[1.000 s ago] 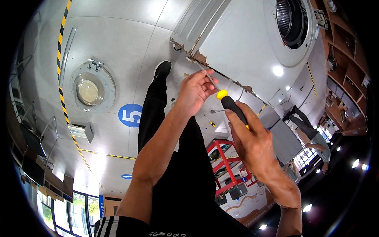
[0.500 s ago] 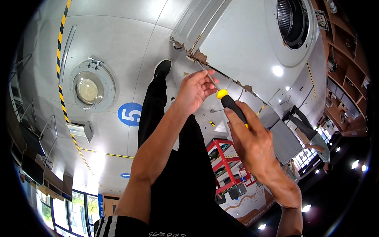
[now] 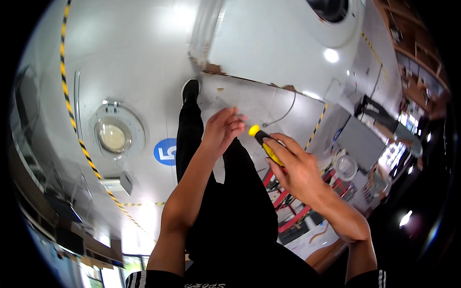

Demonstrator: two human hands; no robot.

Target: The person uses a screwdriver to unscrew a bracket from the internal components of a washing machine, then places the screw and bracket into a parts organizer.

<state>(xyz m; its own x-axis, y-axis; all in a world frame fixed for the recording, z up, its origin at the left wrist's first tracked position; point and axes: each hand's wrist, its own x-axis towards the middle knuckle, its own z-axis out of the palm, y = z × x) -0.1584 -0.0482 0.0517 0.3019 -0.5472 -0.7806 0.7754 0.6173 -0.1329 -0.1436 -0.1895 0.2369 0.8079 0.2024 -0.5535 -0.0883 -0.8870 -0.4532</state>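
Note:
My right hand (image 3: pixel 300 170) is wrapped round the yellow and black handle of a screwdriver (image 3: pixel 269 150), which points up and to the left. At the shaft, my left hand (image 3: pixel 222 130) has its fingers curled in; they appear to steady the metal, though motion blur softens this spot. The tip end lies past my left fingers, apart from the machine. Beyond both hands lies a white washing machine cabinet (image 3: pixel 269 43), its near edge marked by brown, rusty-looking patches. Its round drum opening (image 3: pixel 331 8) is cut by the upper rim.
On the floor at left lies a round washing machine door (image 3: pixel 113 134), close to black and yellow floor tape (image 3: pixel 72 115). A dark hose or cable (image 3: pixel 288 113) curves below the cabinet. A red metal frame (image 3: pixel 293 218) stands at lower right. Other people (image 3: pixel 403 134) are farther right.
My hands and the screwdriver have come away from the cabinet's edge, and its tip no longer reaches there. The view has shifted, with the cabinet now higher in the picture.

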